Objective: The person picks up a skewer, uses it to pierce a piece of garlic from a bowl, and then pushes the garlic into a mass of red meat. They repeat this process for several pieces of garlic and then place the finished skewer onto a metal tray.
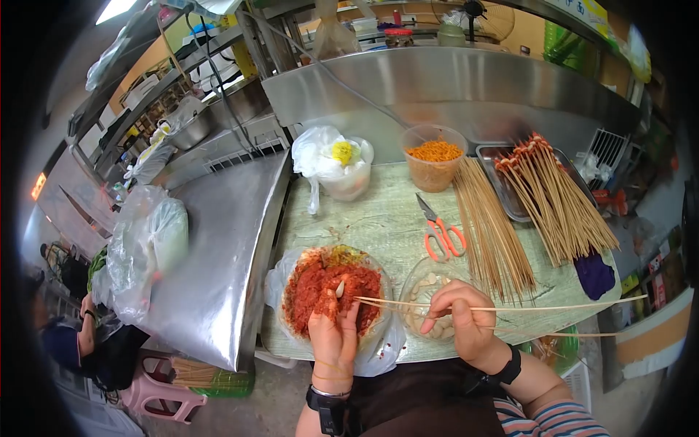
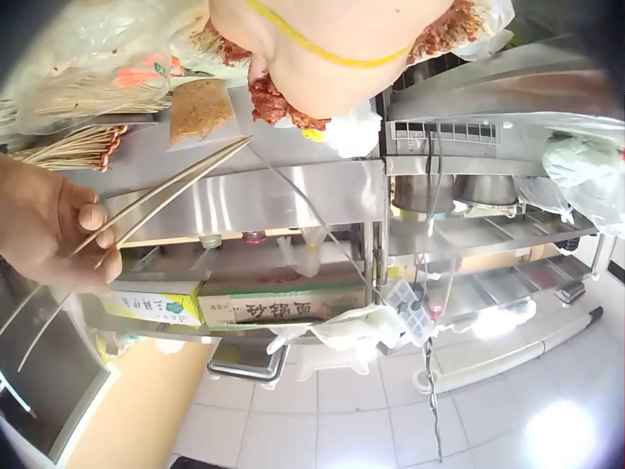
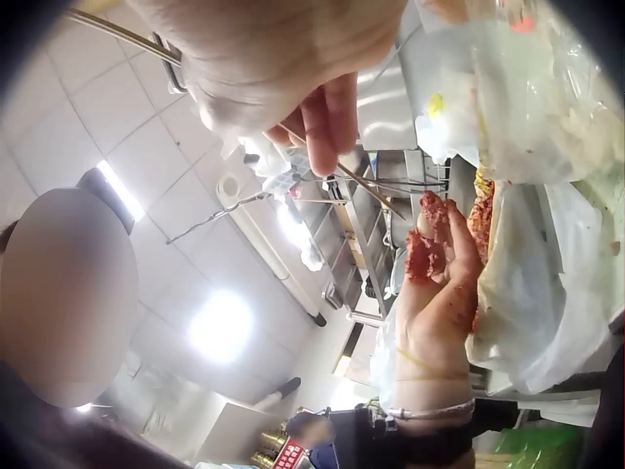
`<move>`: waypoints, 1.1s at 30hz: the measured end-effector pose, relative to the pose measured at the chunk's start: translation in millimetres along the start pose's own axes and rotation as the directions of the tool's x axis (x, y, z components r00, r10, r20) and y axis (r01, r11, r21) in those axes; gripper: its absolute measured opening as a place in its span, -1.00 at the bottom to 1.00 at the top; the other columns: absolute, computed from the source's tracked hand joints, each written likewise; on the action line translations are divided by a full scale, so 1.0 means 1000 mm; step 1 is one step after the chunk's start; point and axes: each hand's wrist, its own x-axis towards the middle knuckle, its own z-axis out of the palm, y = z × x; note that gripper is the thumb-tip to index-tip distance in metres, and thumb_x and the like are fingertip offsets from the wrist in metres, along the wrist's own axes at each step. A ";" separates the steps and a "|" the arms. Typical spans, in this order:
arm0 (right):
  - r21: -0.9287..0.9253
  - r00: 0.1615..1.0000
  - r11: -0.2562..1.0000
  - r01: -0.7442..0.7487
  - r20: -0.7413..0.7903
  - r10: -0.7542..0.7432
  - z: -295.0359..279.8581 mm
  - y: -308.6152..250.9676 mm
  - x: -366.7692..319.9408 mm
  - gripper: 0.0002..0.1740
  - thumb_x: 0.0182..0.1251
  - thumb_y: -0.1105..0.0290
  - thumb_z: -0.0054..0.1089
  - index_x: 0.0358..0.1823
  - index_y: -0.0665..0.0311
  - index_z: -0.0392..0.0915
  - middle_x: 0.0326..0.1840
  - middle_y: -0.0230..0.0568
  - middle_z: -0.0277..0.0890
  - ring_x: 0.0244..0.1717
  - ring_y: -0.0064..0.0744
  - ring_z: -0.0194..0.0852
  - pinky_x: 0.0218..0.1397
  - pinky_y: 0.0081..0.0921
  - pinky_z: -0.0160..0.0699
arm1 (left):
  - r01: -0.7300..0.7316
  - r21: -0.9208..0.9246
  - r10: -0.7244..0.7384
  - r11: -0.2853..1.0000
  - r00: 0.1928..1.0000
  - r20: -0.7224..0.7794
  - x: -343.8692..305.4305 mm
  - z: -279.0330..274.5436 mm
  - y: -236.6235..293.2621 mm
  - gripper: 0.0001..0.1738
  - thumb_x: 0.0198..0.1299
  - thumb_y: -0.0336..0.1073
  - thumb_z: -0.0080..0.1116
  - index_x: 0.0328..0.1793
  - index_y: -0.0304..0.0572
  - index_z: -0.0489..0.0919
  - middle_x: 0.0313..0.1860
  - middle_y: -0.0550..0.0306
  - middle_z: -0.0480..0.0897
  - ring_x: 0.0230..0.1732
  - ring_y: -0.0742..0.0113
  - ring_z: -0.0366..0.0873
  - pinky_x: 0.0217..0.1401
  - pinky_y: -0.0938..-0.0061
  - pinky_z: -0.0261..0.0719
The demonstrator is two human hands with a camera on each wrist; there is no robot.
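Red, sauce-coated minced meat fills a bag-lined bowl. Just over it my left hand, its fingertips smeared red, pinches a pale piece shaped like a garlic clove; red meat clings around it. My right hand grips two thin bamboo skewers, spread apart behind the hand and close together at their tips. Those tips point left, right at the left fingers. Under the right hand stands a clear bowl of pale oval pieces, partly hidden by the hand.
Orange-handled scissors lie beside bare skewers. Behind are a tub of orange shreds and a bag-covered tub. Loaded skewers rest on a metal tray. A steel counter adjoins at left; another person is beyond it.
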 end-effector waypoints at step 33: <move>-0.196 0.961 0.941 0.276 0.082 -0.264 0.002 -0.008 -0.012 -0.62 0.49 0.20 -0.24 -0.30 0.31 0.49 -0.40 -0.14 0.49 -0.48 -0.37 0.57 -0.39 -0.52 0.50 | 0.045 -0.079 -0.042 0.996 0.998 0.042 -0.027 0.020 -0.002 -0.61 0.33 -0.37 -0.08 0.27 -0.25 0.34 0.22 0.00 0.46 0.27 0.15 0.39 0.38 0.17 0.35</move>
